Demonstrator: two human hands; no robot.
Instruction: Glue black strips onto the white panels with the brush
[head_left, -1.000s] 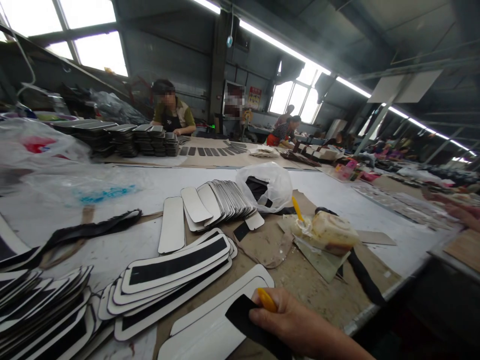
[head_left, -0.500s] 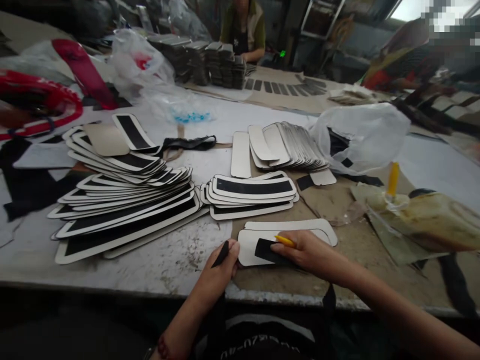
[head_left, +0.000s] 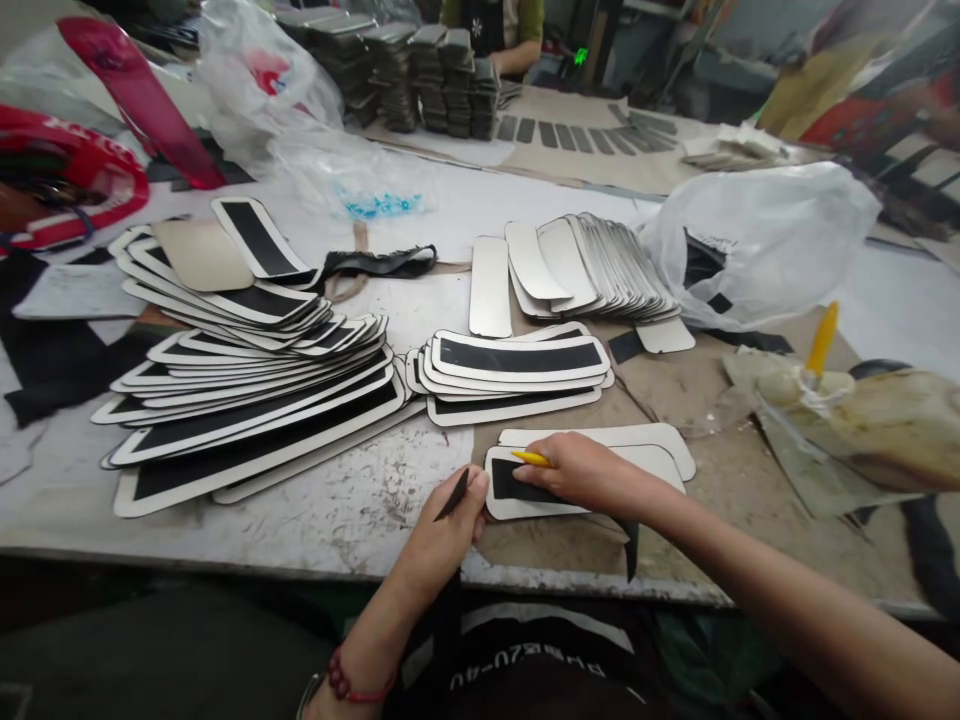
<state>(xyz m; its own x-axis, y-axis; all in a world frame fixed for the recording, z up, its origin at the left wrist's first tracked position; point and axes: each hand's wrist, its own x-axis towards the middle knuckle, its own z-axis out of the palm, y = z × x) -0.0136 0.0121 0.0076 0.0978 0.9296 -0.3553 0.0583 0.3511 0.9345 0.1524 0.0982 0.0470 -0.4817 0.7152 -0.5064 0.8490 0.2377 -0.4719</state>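
Near the table's front edge lies a white curved panel (head_left: pixel 525 507), partly over another white panel (head_left: pixel 667 440). My right hand (head_left: pixel 574 470) is closed round a yellow pointed tool (head_left: pixel 531 459), its fingers pressing a black strip (head_left: pixel 508 482) onto the front panel. The strip's other end hangs loose below my right wrist. At the panel's left end, my left hand (head_left: pixel 454 510) pinches a small dark piece (head_left: pixel 452 496) between thumb and fingers. Just behind is a small stack of white panels with black centres (head_left: pixel 521 357).
A large fanned pile of black-centred panels (head_left: pixel 262 430) fills the left. Plain white panels (head_left: pixel 491 288) lie behind, beside a plastic bag (head_left: pixel 765 245). At right sits a bag of yellowish material (head_left: pixel 885 425) with a yellow nozzle (head_left: pixel 823 340). A person (head_left: pixel 517 35) is across the table.
The black strip's end now lies closer to the front panel's left end, and my right hand has moved left over that panel. The camera view has shifted slightly.
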